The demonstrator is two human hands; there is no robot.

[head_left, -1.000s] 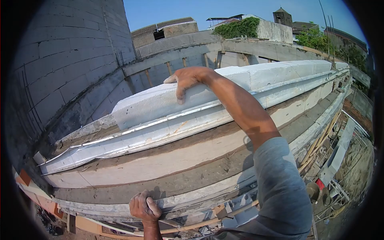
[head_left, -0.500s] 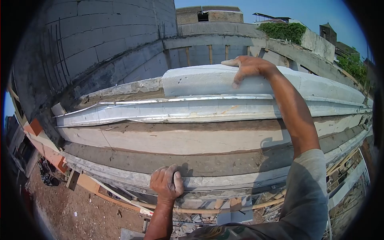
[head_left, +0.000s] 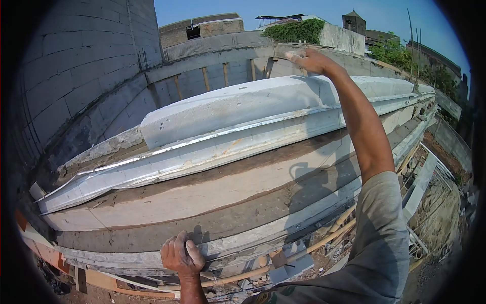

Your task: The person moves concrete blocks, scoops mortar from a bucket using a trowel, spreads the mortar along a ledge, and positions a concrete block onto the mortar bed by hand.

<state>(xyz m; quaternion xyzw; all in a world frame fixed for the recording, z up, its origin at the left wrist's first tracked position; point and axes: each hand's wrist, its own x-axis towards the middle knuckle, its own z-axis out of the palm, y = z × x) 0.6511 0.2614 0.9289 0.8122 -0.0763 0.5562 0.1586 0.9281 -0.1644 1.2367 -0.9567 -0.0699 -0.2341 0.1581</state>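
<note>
My left hand (head_left: 182, 255) grips the front edge of the lowest concrete ledge (head_left: 126, 257), fingers curled over it. My right hand (head_left: 310, 61) is stretched forward with its fingers extended to the left and nothing visible in it. It appears just above the top of a long white block (head_left: 228, 109); whether it touches the block I cannot tell. The block lies along the top of the stepped wall, behind a pale moulded cornice strip (head_left: 202, 154). A second pale block (head_left: 379, 87) continues the row to the right.
A tall grey block wall (head_left: 96, 66) rises at the left. Below the ledge are bamboo poles (head_left: 304, 253), boards and rubble on the ground. Thin upright rods (head_left: 415, 55) stand at the far right end. Wooden props (head_left: 205, 79) lean against the wall behind.
My view has turned right and tilted. My right hand has lifted from the white block's front face to above its top. My left hand keeps its grip on the ledge.
</note>
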